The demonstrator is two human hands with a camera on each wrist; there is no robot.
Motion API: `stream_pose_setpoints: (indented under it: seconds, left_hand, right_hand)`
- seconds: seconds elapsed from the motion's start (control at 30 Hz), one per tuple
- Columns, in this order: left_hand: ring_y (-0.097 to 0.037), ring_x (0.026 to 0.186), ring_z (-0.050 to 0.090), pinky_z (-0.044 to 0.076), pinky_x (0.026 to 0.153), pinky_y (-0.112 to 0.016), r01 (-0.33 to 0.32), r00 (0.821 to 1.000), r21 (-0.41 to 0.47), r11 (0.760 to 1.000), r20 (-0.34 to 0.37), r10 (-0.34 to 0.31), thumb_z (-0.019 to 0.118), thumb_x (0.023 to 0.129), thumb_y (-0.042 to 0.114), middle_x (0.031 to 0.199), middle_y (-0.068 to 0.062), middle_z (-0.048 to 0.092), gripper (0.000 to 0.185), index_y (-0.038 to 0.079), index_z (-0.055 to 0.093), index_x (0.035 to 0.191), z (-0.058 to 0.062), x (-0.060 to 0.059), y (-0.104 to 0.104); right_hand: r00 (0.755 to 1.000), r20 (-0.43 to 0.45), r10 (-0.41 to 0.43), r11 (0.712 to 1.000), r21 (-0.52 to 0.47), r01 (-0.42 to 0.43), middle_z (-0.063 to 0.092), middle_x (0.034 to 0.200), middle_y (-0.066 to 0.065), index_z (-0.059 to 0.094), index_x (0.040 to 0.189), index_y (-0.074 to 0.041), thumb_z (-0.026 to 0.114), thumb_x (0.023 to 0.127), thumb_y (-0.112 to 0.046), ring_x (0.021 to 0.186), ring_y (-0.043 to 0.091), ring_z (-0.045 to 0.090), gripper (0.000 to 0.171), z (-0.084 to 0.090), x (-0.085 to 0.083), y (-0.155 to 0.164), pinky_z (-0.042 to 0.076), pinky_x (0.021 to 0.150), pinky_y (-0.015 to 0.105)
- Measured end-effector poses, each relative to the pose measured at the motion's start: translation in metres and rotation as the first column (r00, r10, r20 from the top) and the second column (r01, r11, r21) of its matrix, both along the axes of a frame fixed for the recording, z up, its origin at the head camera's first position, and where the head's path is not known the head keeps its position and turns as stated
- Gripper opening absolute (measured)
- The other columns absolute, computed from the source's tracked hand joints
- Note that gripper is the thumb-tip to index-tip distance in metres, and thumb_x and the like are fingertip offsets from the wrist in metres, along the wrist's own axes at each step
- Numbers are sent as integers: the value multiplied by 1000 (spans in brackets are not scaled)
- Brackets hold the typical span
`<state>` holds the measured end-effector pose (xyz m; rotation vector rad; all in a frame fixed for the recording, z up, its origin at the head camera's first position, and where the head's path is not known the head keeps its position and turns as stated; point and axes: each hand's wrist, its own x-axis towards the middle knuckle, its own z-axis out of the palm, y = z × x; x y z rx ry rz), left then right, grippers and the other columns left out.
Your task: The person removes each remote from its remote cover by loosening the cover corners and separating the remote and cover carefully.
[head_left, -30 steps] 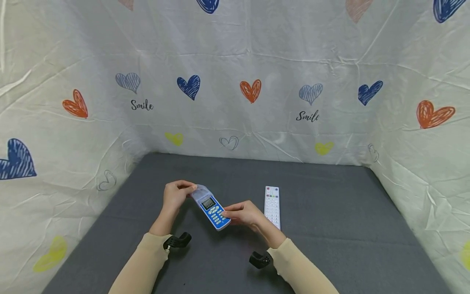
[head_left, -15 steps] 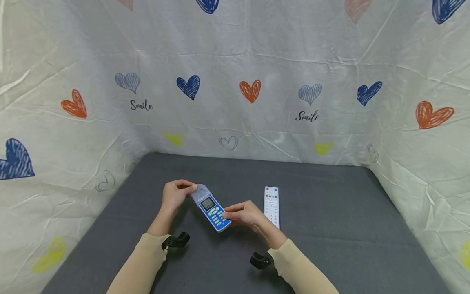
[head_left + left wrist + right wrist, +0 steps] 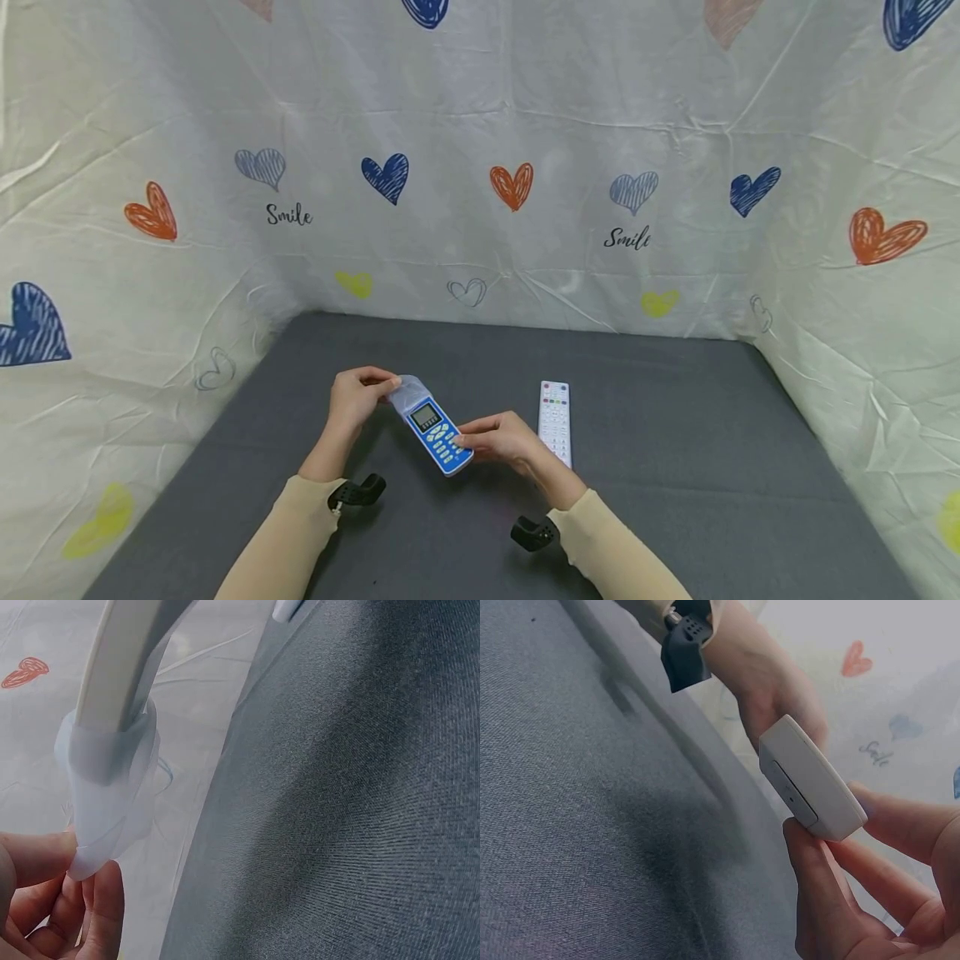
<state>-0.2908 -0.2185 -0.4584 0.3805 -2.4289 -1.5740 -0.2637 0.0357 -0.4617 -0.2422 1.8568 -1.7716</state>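
The left hand (image 3: 354,402) pinches the end of a translucent plastic sleeve (image 3: 408,395) between thumb and fingers, the sleeve covering the far end of a blue-and-white remote control (image 3: 437,437), beyond its screen. The right hand (image 3: 506,440) pinches that remote's keypad end, so it sits slantwise between both hands, above the dark grey tablecloth (image 3: 690,442). A white multi-button remote (image 3: 555,417) lies on the cloth, its near end partly hidden behind the right forearm
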Motion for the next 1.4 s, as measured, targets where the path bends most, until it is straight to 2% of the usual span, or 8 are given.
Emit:
stream_pose_setpoints:
  seconds: [0.4, 0.6, 0.7, 0.83, 0.97, 1.1, 1.27, 1.4]
  left_hand:
    - [-16, 71, 61, 55, 74, -41, 5, 1000, -1, 1000, 0, -5, 72, 84, 22, 94, -13, 67, 22, 2, 72, 94, 2, 1, -2]
    - [-15, 69, 62, 56, 71, -38, -79, 997, -11, 997, -16, 79, 70, 87, 21, 86, -7, 67, 22, 2, 71, 98, 7, 5, -24]
    - [-12, 68, 61, 56, 70, -35, -87, 996, -13, 996, -8, 87, 69, 87, 22, 86, -5, 66, 25, 2, 70, 101, 10, 6, -32]
    - [-9, 71, 61, 56, 71, -30, -49, 999, -5, 999, -15, 49, 69, 88, 24, 93, -9, 66, 27, 1, 69, 103, 9, 7, -35]
    - [-8, 76, 59, 55, 75, -31, 3, 999, -24, 1000, -34, -4, 67, 89, 25, 99, -12, 64, 27, 2, 68, 103, 2, 7, -38]
    - [-6, 76, 57, 55, 76, -35, 69, 996, -48, 996, -52, -71, 65, 90, 27, 93, -6, 64, 27, 3, 67, 102, -5, 6, -41]
    - [-5, 78, 55, 54, 75, -34, 163, 983, -47, 985, -76, -166, 63, 92, 25, 90, 2, 61, 27, 1, 64, 103, -10, 5, -42]
    - [-6, 82, 54, 52, 76, -30, 243, 965, -31, 969, -91, -245, 61, 93, 22, 95, -1, 58, 26, 0, 60, 105, -14, 2, -41]
  right_hand:
    - [1000, -2, -2, 1000, -11, 2, 71, 98, 17, 68, 110, 6, 73, 82, -10, 77, 15, 69, 32, -2, 0, 2, 57, 77, 36]
    - [1000, -9, 13, 1000, 25, -13, 71, 100, 16, 68, 110, 4, 74, 81, -12, 80, 17, 70, 34, -3, 2, 8, 57, 77, 36]
    - [1000, 4, -9, 1000, 23, 9, 71, 99, 15, 67, 111, 4, 73, 81, -11, 79, 15, 69, 34, -5, 1, 10, 57, 77, 36]
    - [998, 1, -55, 998, 20, 55, 72, 97, 13, 66, 112, 5, 73, 82, -12, 77, 13, 67, 35, -8, -2, 10, 57, 76, 34]
    - [996, -8, -83, 996, 16, 83, 72, 96, 13, 65, 113, 6, 73, 82, -13, 77, 13, 67, 37, -8, -4, 8, 57, 77, 34]
    - [995, -6, -101, 995, 3, 101, 72, 95, 14, 64, 113, 7, 73, 82, -12, 77, 15, 68, 37, -9, -5, 5, 57, 77, 35]
    - [992, 4, -129, 992, -10, 129, 71, 97, 17, 63, 114, 9, 73, 82, -10, 76, 15, 68, 39, -12, -6, 1, 57, 78, 38]
    - [989, 16, -147, 989, -30, 147, 71, 99, 20, 61, 116, 11, 72, 82, -7, 77, 15, 68, 40, -14, -5, -2, 57, 79, 38]
